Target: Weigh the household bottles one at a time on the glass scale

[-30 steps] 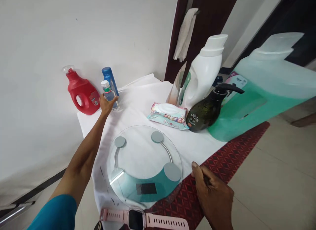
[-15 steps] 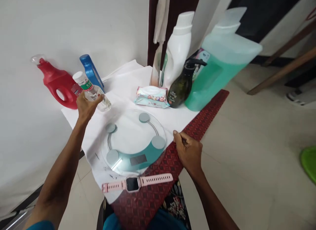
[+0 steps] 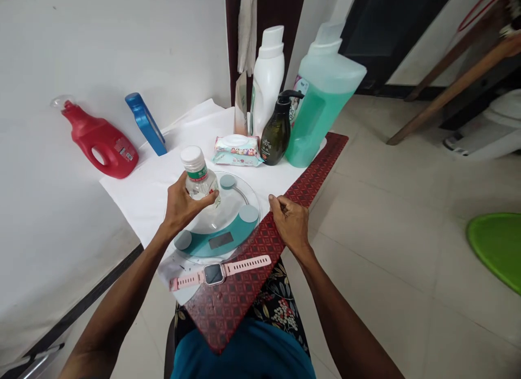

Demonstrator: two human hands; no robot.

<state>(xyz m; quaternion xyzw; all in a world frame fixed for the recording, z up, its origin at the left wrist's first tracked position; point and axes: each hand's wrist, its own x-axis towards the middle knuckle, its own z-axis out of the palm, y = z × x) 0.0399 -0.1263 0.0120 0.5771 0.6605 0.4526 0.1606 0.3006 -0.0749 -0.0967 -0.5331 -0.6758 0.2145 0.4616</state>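
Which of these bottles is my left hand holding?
The clear plastic bottle with a white cap and green neck band; your left hand grips it, while no hand touches the others.

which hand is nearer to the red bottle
Left. The left hand, around the clear bottle, is to the right of the red bottle and nearer the person; the right hand is farther right, by the table edge.

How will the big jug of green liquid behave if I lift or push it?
The translucent jug is probably heavy, since green liquid fills more than half of it. It may slosh when moved, given the space above the liquid. Being tall, it could tip if pushed near the top.
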